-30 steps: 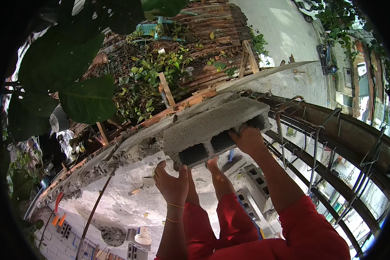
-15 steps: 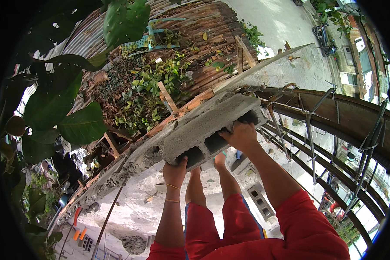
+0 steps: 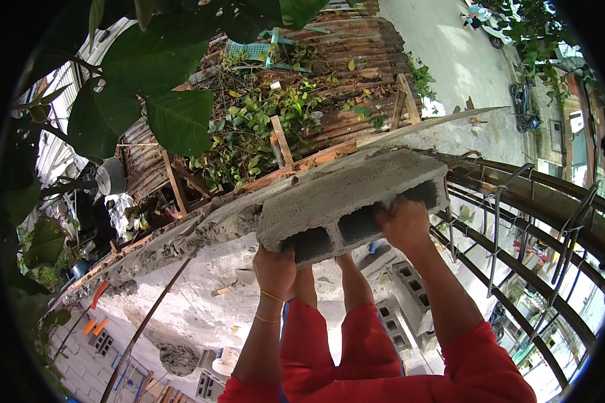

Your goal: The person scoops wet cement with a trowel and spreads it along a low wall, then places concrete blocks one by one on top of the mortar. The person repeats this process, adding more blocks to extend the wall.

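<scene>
A grey hollow concrete block [image 3: 343, 191] lies across the top of a rough wall, its cavities facing me. My left hand [image 3: 274, 272] grips its lower left corner, fingers partly hidden behind the edge. At the other end my right hand [image 3: 405, 225] has its fingers hooked into the cavities at the right. Both hands are closed on the same block. The mortar-crusted wall top [image 3: 215, 225] runs out to the block's left.
Steel reinforcing bars [image 3: 504, 181] with wire stirrups jut out at the right. Beyond the wall lie a rusty corrugated roof [image 3: 363, 60] and leafy vines [image 3: 249, 134]. More hollow blocks [image 3: 410, 285] sit below by my feet. Large leaves [image 3: 178, 121] hang at the upper left.
The block appears slightly farther right and larger in view, with both hands still on it. My view has shifted, bringing more of the blocks below into sight.
</scene>
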Available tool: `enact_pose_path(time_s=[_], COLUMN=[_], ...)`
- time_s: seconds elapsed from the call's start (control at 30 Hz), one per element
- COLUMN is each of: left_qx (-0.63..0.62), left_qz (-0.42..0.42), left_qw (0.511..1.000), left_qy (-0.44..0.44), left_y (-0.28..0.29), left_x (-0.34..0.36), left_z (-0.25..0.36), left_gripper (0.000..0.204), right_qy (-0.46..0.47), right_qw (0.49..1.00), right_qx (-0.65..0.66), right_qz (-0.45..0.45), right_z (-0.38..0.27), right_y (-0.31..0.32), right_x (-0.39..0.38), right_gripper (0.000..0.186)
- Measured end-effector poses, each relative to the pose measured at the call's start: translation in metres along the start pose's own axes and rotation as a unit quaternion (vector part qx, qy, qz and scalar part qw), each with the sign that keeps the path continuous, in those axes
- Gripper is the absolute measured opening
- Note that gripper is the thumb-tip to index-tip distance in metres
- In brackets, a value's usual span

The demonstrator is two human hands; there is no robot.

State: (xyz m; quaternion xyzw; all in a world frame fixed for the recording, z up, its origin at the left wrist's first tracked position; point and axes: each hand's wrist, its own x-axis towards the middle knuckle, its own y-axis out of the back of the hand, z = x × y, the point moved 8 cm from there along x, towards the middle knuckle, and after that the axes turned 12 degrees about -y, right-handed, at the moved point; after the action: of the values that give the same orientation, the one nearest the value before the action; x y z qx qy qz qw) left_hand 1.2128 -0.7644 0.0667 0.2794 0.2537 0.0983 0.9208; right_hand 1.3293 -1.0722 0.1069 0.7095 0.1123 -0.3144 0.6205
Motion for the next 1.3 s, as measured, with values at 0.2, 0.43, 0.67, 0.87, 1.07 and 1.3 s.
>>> enact_pose_path(time_s=[0.2, 0.43, 0.67, 0.87, 1.07, 1.3], left_qx=[-0.069, 0.037, 0.083, 0.088, 0.068, 0.009], left_qz=[0.040, -0.019, -0.082, -0.080, -0.084, -0.072], left_qw=[0.996, 0.999, 0.993, 0.992, 0.994, 0.997], left_qy=[-0.038, -0.017, 0.022, -0.042, 0.019, 0.031], left_y=[0.123, 0.185, 0.113, 0.037, -0.022, -0.086], left_x=[-0.105, -0.206, -0.282, -0.322, -0.315, -0.247], left_z=[0.071, 0.078, 0.003, -0.075, -0.200, -0.381], left_gripper=[0.031, 0.026, 0.031, 0.031, 0.036, 0.040], right_qy=[0.094, 0.090, 0.029, 0.036, -0.010, -0.007], right_qw=[0.983, 0.985, 0.994, 0.995, 0.995, 0.996], right_qx=[0.125, 0.147, 0.101, 0.097, 0.041, -0.028], right_qz=[0.092, 0.027, -0.028, 0.008, -0.089, -0.084], right_z=[-0.027, -0.004, 0.080, 0.149, 0.163, 0.119], right_y=[0.076, 0.065, -0.032, -0.138, -0.276, -0.417], right_x=[-0.134, -0.255, -0.294, -0.300, -0.265, -0.196], right_gripper=[0.030, 0.032, 0.040, 0.039, 0.048, 0.046])
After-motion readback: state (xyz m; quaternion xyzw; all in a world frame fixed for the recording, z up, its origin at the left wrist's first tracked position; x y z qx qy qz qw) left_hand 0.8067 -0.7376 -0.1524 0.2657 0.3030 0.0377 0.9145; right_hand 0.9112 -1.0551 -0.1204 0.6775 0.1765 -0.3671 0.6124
